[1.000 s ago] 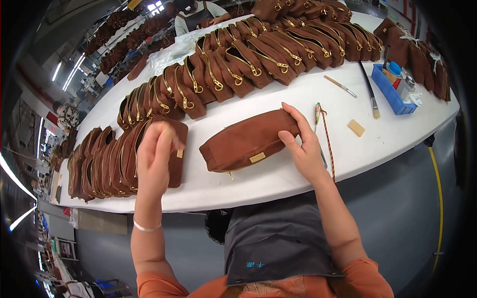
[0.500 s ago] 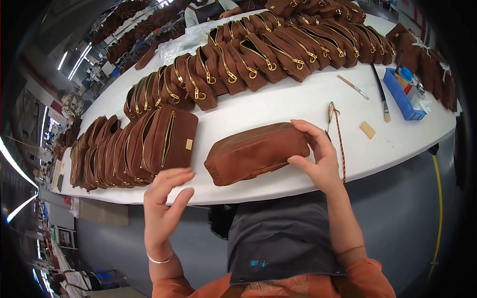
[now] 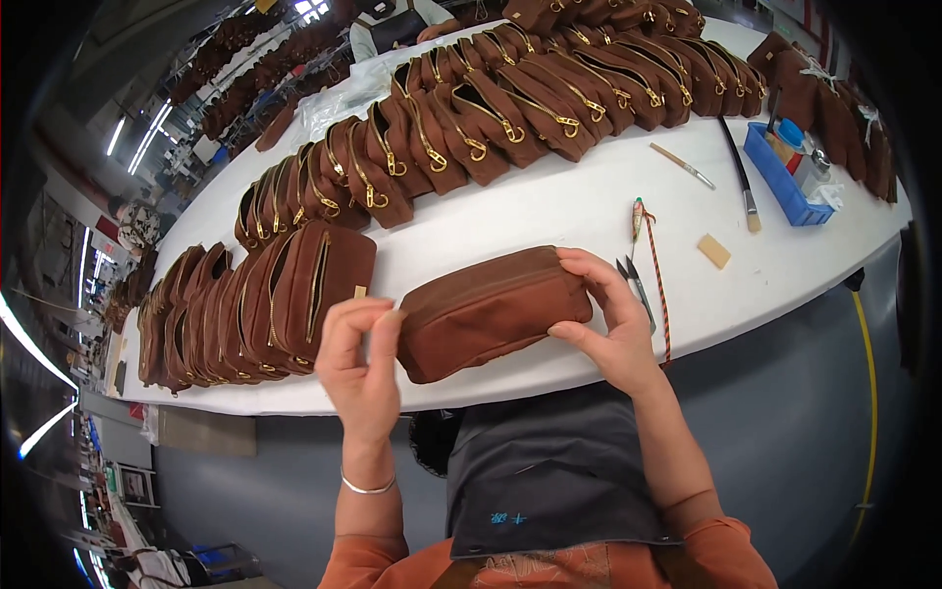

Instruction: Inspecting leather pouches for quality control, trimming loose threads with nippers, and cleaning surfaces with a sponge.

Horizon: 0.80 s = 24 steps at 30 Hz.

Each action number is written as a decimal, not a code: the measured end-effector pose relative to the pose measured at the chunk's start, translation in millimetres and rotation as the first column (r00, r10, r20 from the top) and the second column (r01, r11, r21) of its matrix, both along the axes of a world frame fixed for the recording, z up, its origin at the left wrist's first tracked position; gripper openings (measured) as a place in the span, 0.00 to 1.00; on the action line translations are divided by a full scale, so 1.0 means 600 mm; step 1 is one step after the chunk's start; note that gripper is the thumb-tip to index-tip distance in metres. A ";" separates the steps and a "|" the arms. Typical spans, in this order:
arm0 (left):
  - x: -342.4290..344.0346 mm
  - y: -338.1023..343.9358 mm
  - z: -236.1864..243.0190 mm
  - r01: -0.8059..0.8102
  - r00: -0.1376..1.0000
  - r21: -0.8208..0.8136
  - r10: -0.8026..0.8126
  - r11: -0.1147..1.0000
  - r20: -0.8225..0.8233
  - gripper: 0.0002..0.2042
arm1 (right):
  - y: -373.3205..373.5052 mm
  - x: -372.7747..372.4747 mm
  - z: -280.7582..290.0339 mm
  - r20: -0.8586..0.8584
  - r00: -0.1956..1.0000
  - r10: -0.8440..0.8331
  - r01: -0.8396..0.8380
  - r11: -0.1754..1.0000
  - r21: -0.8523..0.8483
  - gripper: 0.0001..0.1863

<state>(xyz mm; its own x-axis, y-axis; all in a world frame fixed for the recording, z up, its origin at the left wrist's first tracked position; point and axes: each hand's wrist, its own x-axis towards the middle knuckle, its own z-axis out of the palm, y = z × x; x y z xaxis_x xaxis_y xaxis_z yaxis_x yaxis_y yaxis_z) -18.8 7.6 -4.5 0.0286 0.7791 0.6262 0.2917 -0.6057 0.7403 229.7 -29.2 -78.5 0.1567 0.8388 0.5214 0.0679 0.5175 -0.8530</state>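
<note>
A brown pouch sits tilted over the white table near its front edge, its plain side toward me. My right hand grips the pouch's right end, fingers on top and thumb on the near side. At the opposite end, my left hand has thumb and forefinger drawn together in a pinch, right by the pouch's left edge. Whether those fingertips hold the pouch's edge or something small cannot be made out. Just left of that hand stands a row of similar brown pouches with gold zippers.
More brown zippered pouches fill the table's far side. To the right lie dark snips, a striped cord, a tan block, a brush, a wooden-handled tool and a blue bin. Another person is across the table.
My left hand has moved right and up to the pouch's left end, its fingers closing to a pinch. The pouch has turned a little in my right hand, which keeps its grip.
</note>
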 end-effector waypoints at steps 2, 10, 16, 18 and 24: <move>-0.042 -0.009 -0.011 -0.026 0.996 0.027 0.023 0.999 0.085 0.09 | 0.006 -0.002 -0.002 0.003 1.000 0.007 -0.007 1.000 0.011 0.32; -0.134 -0.101 -0.024 -0.240 0.847 -0.317 0.038 0.918 -0.531 0.03 | 0.010 -0.003 0.003 -0.016 0.999 0.031 -0.032 0.999 -0.026 0.32; -0.145 -0.103 -0.010 -0.150 0.879 -0.147 0.063 0.978 -0.473 0.13 | 0.009 -0.006 0.007 -0.034 0.999 0.043 -0.044 0.998 -0.046 0.32; -0.107 -0.078 -0.008 -0.130 0.896 -0.033 0.103 0.991 -0.432 0.17 | 0.010 -0.009 0.004 -0.038 0.998 0.044 -0.045 0.998 -0.033 0.32; -0.020 -0.009 -0.022 0.075 0.924 0.056 -0.048 0.996 -0.379 0.32 | 0.008 -0.006 0.009 -0.021 0.998 0.063 -0.063 0.998 -0.028 0.30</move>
<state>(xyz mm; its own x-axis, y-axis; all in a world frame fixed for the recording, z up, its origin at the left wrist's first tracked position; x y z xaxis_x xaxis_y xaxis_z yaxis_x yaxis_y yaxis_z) -31.1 2.3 -17.6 0.3194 0.7241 0.6113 0.5013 -0.6765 0.5395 226.2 -24.3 -73.0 0.1133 0.8620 0.4940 0.0187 0.4953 -0.8685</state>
